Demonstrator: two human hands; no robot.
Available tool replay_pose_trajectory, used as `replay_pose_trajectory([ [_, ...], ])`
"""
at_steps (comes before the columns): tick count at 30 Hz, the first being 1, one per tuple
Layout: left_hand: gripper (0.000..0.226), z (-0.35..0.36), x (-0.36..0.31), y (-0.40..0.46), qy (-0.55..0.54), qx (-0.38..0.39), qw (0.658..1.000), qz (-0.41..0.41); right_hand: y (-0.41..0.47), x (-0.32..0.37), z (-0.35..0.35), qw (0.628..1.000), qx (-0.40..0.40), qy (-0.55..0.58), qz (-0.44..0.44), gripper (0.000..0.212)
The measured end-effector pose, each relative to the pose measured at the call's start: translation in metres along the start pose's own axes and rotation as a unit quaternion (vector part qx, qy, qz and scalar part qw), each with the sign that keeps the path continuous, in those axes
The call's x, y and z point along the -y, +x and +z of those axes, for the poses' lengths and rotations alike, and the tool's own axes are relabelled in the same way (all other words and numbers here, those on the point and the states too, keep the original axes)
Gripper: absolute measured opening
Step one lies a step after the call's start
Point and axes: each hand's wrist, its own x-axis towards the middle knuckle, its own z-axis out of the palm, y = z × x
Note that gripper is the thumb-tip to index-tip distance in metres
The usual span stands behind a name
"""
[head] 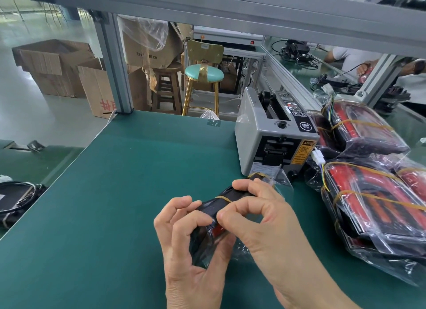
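Both hands are on the pack (211, 206), lower centre of the frame, lifted just off the green bench (110, 193). My left hand (184, 251) curls round the near end from underneath, thumb on one side and fingers on the other, so that end is gripped firmly. My right hand (260, 223) lies over the far end, with thumb and forefinger pinched together at the top face, right by the band (222, 198) that crosses it. I can't tell whether they pinch the band itself or only the film beside it.

It looks light: a black moulded part with a flash of red showing, sealed in a clear bag. The part itself should be stiff, while the bag is slack and slick (loose film bunches under my right palm), so a grip on film alone would probably slide. Better to squeeze through the bag onto the hard edges, as the left hand does. The red lens area may scratch or crack, so I'd go easy there. The band is stretchy and could snap off my fingertips.

To the right of the frame lies a pile (368, 193) of similar banded packs, and the grey dispenser (272, 133) stands just above my hands.
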Motion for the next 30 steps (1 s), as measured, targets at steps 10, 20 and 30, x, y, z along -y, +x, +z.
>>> replay_pose_trajectory([
  [10, 0.042, -0.006, 0.006, 0.0, 0.012, -0.003, 1.0, 0.012, -0.003, 0.001, 0.009, 0.999, -0.025, -0.034, -0.023, 0.01],
  [20, 0.026, -0.011, 0.005, 0.001, 0.006, 0.003, 1.0, 0.003, -0.001, 0.003, 0.006, 0.996, 0.012, -0.058, -0.069, 0.023],
  [30, 0.023, -0.018, 0.006, 0.009, 0.064, 0.026, 0.997, 0.03, 0.012, -0.005, -0.013, 0.968, 0.062, -0.196, -0.146, 0.042],
])
